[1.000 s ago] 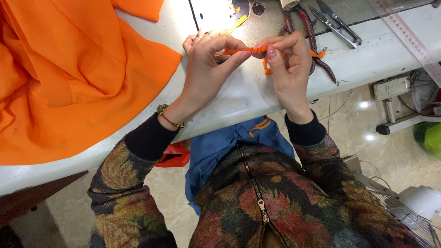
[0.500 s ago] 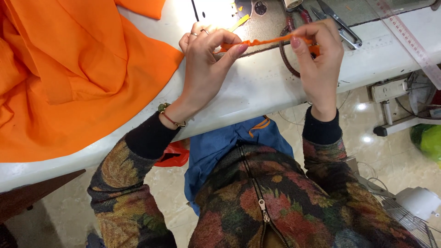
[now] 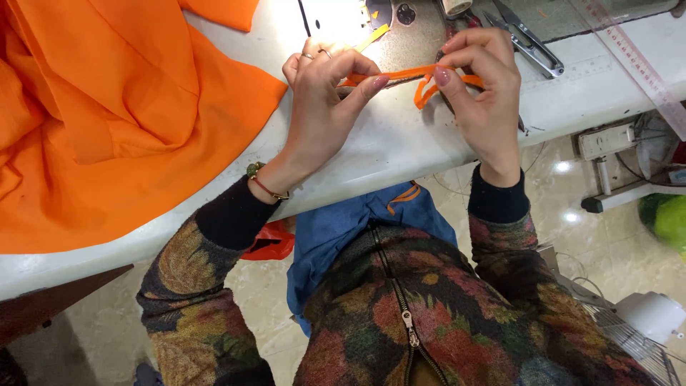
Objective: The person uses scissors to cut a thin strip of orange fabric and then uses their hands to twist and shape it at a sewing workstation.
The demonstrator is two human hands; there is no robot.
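Your 2 hands are raised just above the white table (image 3: 400,154), with a narrow orange fabric strip (image 3: 407,73) stretched between them. Your left hand (image 3: 321,107) pinches the strip's left end: the grip is narrow, thumb pressed against the fingertips with the strip caught between. 2 rings show on this hand's fingers, and a beaded bracelet (image 3: 266,184) sits at its wrist. Your right hand (image 3: 486,93) pinches the strip's right part the same way, thumb and forefinger closed tight on it. Just left of that thumb the strip drops into a small loose loop, and a short bit of it shows again to the right of the thumb.

The strip runs nearly level between the 2 grips, held over the grey metal plate of the sewing machine (image 3: 407,28) set into the table. Whether the loop touches the plate you cannot tell from here.

To your left, a large crumpled orange cloth (image 3: 107,121) covers much of the table, its edge lying near your left wrist. Beyond your right hand lie small metal thread snips (image 3: 529,43), and a clear plastic ruler (image 3: 636,64) runs slantwise along the table's right end. A blue garment (image 3: 343,229) lies in your lap below the table edge.
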